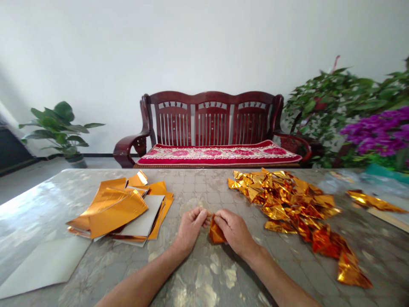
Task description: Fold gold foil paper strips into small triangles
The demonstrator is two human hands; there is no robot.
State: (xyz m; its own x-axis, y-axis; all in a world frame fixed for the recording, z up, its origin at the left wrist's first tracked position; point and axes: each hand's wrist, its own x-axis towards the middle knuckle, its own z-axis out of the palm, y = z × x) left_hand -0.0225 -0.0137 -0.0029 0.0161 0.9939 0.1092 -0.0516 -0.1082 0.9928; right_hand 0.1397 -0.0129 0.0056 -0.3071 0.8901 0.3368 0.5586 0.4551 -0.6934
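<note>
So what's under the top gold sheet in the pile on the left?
A pale sheet and more gold sheets poke out from beneath it; whatever it fully covers can't be seen.

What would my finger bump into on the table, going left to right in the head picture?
Pale sheet, stack of gold sheets, left hand, right hand with a folded gold piece, heap of gold pieces, lone gold piece.

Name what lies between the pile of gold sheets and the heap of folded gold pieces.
In the head view: patterned tabletop, plus the left hand and the right hand, which holds a folded gold piece.
</note>
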